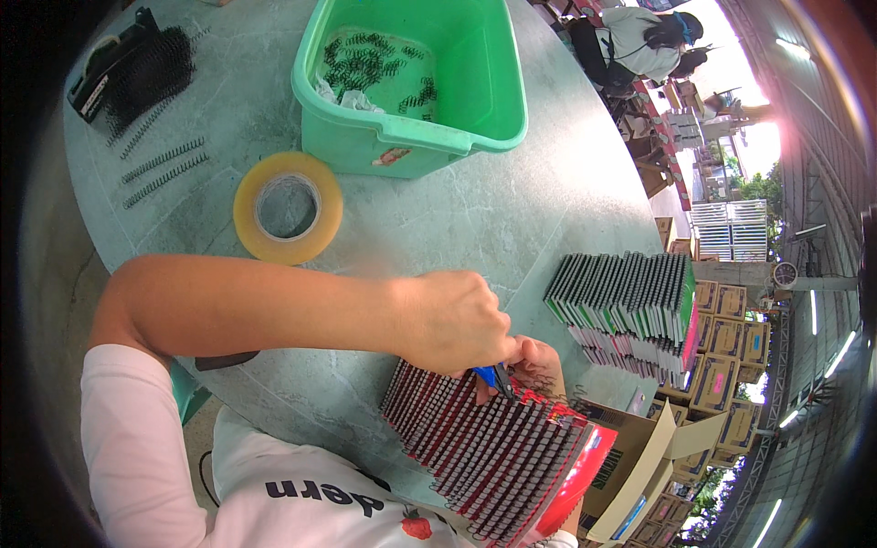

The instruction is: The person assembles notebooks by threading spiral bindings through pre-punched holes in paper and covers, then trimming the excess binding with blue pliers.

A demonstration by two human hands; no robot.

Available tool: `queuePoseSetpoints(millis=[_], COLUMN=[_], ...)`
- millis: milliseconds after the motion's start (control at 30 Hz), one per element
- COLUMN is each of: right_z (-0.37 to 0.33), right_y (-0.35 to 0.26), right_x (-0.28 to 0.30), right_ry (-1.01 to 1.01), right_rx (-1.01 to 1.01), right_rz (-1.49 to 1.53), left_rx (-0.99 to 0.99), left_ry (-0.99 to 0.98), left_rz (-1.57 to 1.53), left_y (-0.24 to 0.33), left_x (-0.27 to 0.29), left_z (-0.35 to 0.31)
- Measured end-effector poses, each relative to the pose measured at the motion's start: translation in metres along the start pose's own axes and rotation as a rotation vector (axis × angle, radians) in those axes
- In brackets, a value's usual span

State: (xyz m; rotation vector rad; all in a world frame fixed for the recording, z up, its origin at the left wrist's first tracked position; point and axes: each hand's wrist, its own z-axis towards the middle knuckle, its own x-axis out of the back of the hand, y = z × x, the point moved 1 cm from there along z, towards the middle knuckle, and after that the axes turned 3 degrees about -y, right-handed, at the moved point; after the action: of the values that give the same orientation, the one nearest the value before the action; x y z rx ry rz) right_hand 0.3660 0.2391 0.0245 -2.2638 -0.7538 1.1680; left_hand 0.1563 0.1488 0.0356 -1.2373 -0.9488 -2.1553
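My left hand (461,320) reaches across from the left, its fingers closed around blue-handled pliers (489,375). The pliers' dark jaws point down at the coil ends along the upper edge of a stack of red spiral-bound notebooks (484,447). Close by the jaws, my right hand (537,361) has its fingers bent at the top corner of the stack, among loose-looking black coil ends. What its fingertips grip is partly hidden by the pliers and coils. The stack leans against my front, its black bindings lined up in rows.
A green tub (411,137) with short black coil pieces stands at the back. Left of it lie a roll of tape (247,215), long black coils (164,169) and a black tape dispenser (110,68). More spiral notebooks (621,306) and an open cardboard box (662,457) are at right.
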Motion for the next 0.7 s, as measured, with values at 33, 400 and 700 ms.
queuePoseSetpoints(millis=[33, 400, 700], right_z=[-0.001, 0.017, 0.009], right_y=[0.003, -0.001, -0.005], right_x=[0.006, 0.000, -0.006], right_ry=[-0.027, -0.276, -0.172], right_rx=[0.021, 0.131, 0.055], right_rz=[0.019, -0.187, -0.095], left_rx=[0.009, 0.007, -0.083], left_ry=[0.000, 0.222, 0.196], left_rz=[0.011, -0.031, 0.043], left_y=[0.001, -0.005, -0.006], left_x=[0.000, 0.008, 0.003], left_z=[0.000, -0.003, 0.005])
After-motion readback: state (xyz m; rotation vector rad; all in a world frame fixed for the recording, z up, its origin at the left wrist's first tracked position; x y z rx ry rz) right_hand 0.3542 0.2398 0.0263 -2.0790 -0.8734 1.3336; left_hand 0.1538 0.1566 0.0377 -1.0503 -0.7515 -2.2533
